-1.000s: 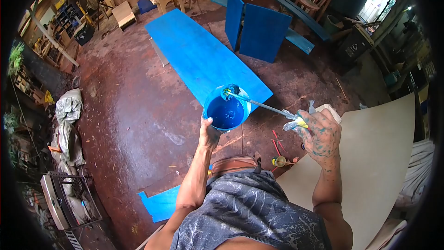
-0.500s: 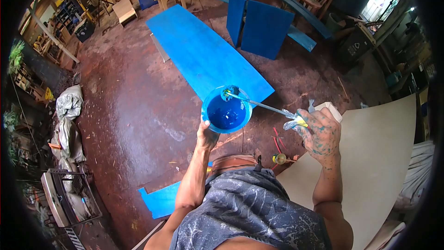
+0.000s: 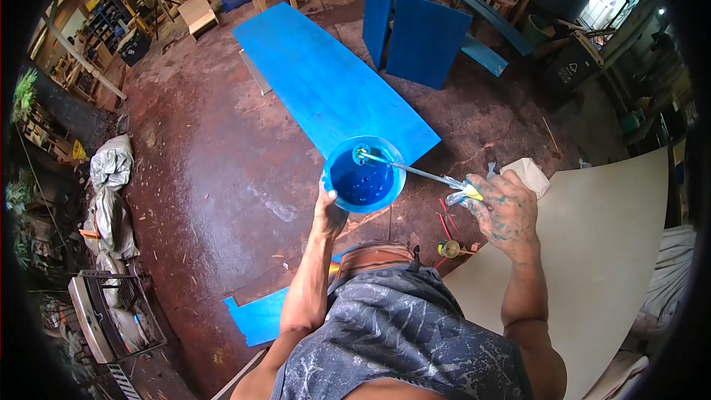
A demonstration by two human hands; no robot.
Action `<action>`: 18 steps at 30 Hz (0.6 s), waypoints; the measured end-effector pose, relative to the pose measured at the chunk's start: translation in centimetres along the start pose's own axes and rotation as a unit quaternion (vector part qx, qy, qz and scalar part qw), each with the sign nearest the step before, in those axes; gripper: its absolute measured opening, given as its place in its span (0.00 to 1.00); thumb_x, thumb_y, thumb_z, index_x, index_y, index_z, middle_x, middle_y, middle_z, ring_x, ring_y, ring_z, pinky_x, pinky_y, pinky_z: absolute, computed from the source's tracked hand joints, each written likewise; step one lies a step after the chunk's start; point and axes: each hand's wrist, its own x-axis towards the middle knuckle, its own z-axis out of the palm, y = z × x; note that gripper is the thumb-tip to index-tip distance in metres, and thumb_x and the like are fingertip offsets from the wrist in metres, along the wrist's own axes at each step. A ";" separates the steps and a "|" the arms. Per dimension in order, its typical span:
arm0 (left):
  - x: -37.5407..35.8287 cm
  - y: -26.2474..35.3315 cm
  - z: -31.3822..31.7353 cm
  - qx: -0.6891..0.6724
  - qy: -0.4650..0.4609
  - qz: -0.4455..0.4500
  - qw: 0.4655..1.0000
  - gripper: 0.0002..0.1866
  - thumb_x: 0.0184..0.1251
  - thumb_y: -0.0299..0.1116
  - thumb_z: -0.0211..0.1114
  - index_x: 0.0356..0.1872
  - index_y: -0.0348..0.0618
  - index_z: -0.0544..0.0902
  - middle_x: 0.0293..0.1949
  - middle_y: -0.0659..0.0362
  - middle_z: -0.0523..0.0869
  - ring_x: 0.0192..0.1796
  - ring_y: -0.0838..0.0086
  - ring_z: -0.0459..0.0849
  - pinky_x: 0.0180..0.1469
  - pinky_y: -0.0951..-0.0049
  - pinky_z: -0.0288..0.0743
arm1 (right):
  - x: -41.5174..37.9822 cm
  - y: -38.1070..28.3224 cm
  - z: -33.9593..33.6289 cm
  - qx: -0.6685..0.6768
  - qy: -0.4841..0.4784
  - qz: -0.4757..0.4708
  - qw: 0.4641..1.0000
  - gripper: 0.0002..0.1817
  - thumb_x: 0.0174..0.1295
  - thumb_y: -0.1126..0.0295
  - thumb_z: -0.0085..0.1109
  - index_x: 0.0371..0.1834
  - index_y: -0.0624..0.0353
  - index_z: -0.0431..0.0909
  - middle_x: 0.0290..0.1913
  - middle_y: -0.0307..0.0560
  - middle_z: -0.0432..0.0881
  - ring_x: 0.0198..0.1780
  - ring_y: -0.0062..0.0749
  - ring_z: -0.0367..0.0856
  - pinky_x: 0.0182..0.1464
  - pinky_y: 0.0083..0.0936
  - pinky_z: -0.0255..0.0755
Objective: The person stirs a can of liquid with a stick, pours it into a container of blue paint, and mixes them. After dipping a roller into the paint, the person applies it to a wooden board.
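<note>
Paint bucket (image 3: 368, 210) sits in your left hand (image 3: 329, 215): your thumb lies against its near side, while your other fingers are mostly hidden by it. Your right hand (image 3: 509, 211), speckled with paint, is closed around the plastic-wrapped end of a long-handled tool (image 3: 418, 171), whose shaft crosses the rim to put its paint-coated tip inside the bucket, over the blue paint (image 3: 364, 185). Beyond the bucket, a long blue board (image 3: 326, 74) stretches away from you, its near end partly covered by the bucket in your view. Half a second ago the tip overlapped the far rim; now it sits lower, within the opening, and your right hand has shifted slightly toward the bucket. Your left-hand hold looks unchanged.
</note>
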 end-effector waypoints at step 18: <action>-0.1 1.9 3.5 0.050 0.038 0.018 0.998 0.55 0.57 0.56 0.76 0.83 0.51 0.58 0.75 0.48 0.72 0.73 0.51 0.78 0.62 0.36 0.84 | -2.1 1.0 7.9 0.088 -0.029 0.068 0.993 0.21 0.58 0.70 0.73 0.57 0.58 0.88 0.39 0.50 0.87 0.41 0.46 0.82 0.43 0.42 0.79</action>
